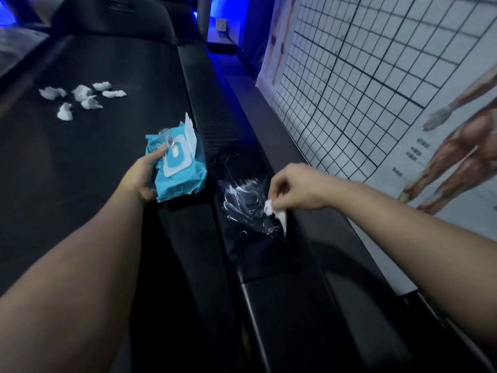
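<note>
My left hand [142,173] holds a blue pack of wet wipes [178,168] over the black treadmill belt [94,146]; its white lid flap stands open. My right hand [298,188] pinches a small white wipe [277,212] against the black side rail [271,162] of the treadmill. Wet streaks [244,200] shine on the rail just left of the wipe. Part of the wipe is hidden under my fingers.
Several crumpled white wipes [80,96] lie on the belt at the far left. A wall to the right carries a grid chart with anatomy figures [376,76]. A wall socket [222,25] sits far back under blue light.
</note>
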Available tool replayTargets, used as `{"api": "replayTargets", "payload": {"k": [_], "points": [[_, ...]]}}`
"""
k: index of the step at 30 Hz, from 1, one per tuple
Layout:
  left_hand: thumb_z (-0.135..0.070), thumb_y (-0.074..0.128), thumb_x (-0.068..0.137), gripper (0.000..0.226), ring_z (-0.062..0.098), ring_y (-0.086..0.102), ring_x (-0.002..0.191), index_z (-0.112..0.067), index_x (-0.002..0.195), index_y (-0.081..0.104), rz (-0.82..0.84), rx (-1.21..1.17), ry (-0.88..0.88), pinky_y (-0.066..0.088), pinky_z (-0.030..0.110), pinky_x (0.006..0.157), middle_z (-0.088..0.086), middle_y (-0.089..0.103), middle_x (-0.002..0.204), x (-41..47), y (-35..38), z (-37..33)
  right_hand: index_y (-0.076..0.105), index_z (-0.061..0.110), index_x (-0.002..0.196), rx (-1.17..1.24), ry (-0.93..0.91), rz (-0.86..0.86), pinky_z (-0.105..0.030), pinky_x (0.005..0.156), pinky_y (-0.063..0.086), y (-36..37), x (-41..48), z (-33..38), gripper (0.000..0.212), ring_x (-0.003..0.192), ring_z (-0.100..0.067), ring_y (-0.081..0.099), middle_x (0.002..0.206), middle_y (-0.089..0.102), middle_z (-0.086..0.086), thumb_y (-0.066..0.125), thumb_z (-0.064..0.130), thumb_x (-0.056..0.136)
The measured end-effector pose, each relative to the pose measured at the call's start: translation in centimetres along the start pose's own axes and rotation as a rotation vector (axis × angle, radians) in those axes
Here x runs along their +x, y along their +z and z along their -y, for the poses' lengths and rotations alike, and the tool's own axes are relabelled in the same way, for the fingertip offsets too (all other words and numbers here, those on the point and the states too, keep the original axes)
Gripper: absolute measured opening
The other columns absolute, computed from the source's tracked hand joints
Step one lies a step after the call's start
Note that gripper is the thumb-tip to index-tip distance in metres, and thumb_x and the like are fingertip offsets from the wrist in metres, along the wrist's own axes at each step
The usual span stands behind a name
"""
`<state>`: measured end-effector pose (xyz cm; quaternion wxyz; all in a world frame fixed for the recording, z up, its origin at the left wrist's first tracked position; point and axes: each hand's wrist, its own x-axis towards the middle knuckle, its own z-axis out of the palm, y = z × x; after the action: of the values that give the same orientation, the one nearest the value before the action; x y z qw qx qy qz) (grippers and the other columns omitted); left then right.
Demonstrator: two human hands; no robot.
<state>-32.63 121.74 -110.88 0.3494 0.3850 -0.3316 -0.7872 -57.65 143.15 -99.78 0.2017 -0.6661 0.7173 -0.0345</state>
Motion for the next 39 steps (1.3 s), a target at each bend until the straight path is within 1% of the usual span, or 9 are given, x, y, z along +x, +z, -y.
{"api": "replayTargets", "payload": {"k": [4,9,11,15,23,29,32,36,39], "points": [[-0.034,0.064,0.098,0.038,0.022,0.08,0.079,-0.013,0.076,0.086,0.027,0.013,-0.019,0.065,0.037,0.063,0.008,0.082,0.093,0.1,0.0,0.1,0.069,0.027,0.083,-0.011,-0.017,-0.181,-0.025,0.067,0.047,0.5,-0.1,0.1,0.009,0.077,-0.008,0.06,0.082,0.063,0.01,0.073,0.021,0.077],[-0.032,0.065,0.096,0.029,0.022,0.08,0.08,-0.012,0.09,0.085,0.019,0.01,-0.001,0.064,0.036,0.062,0.008,0.082,0.095,-0.3,0.2,0.0,0.078,0.028,0.096,-0.08,-0.134,0.073,-0.023,0.078,0.053,2.5,-0.6,1.7,0.016,0.079,-0.003,0.062,0.089,0.067,0.008,0.075,0.024,0.081],[-0.031,0.061,0.103,0.026,0.022,0.081,0.082,-0.01,0.109,0.076,0.012,0.02,0.002,0.065,0.036,0.063,0.009,0.081,0.1,-0.3,0.2,0.0,0.079,0.03,0.099,-0.047,-0.112,0.179,-0.019,0.076,0.052,2.2,-0.7,1.5,0.017,0.078,0.0,0.064,0.092,0.07,0.007,0.079,0.03,0.081],[-0.031,0.059,0.107,0.025,0.022,0.081,0.082,-0.01,0.115,0.071,0.006,0.014,0.003,0.065,0.036,0.063,0.008,0.082,0.097,-0.4,0.3,0.0,0.079,0.032,0.094,-0.013,-0.125,0.228,-0.009,0.069,0.043,1.7,-0.9,0.8,0.015,0.077,0.006,0.06,0.091,0.066,0.013,0.083,0.037,0.08],[-0.03,0.059,0.107,0.025,0.022,0.081,0.083,-0.01,0.119,0.069,0.006,0.016,0.001,0.065,0.036,0.063,0.009,0.082,0.098,-0.4,0.3,0.0,0.058,0.019,0.093,-0.072,-0.123,-0.223,-0.036,0.077,0.05,4.9,-0.5,-2.2,0.012,0.083,-0.016,0.056,0.097,0.047,0.008,0.068,0.016,0.085],[-0.031,0.061,0.105,0.036,0.024,0.08,0.09,-0.009,0.133,0.066,0.008,0.013,0.018,0.066,0.039,0.068,0.01,0.08,0.108,0.1,-0.3,0.0,0.062,0.024,0.087,0.107,-0.084,-0.548,-0.027,0.07,0.048,3.0,-0.4,-3.4,0.018,0.079,-0.011,0.059,0.091,0.059,0.008,0.072,0.011,0.08],[-0.031,0.062,0.104,0.034,0.024,0.08,0.091,-0.01,0.129,0.07,-0.005,-0.003,0.021,0.066,0.039,0.068,0.011,0.08,0.112,0.2,-0.4,0.1,0.072,0.027,0.096,0.191,-0.193,-0.47,-0.02,0.07,0.05,2.8,-1.3,-2.6,0.025,0.081,-0.007,0.064,0.095,0.063,0.007,0.071,0.007,0.08],[-0.029,0.059,0.107,0.038,0.024,0.081,0.084,-0.012,0.087,0.086,-0.015,-0.035,0.019,0.066,0.039,0.064,0.01,0.082,0.1,0.4,-0.2,0.3,0.083,0.027,0.091,0.211,-0.296,-0.213,-0.019,0.072,0.051,4.6,-2.6,-1.3,0.024,0.075,-0.009,0.064,0.093,0.062,0.008,0.079,0.006,0.08],[-0.029,0.059,0.107,0.033,0.025,0.081,0.084,-0.011,0.095,0.084,-0.007,-0.039,0.025,0.066,0.04,0.064,0.011,0.082,0.101,0.3,-0.1,0.3,0.083,0.026,0.093,0.179,-0.301,-0.074,-0.014,0.076,0.048,4.4,-3.3,-1.1,0.014,0.08,-0.004,0.064,0.097,0.063,0.013,0.083,0.017,0.082]]}}
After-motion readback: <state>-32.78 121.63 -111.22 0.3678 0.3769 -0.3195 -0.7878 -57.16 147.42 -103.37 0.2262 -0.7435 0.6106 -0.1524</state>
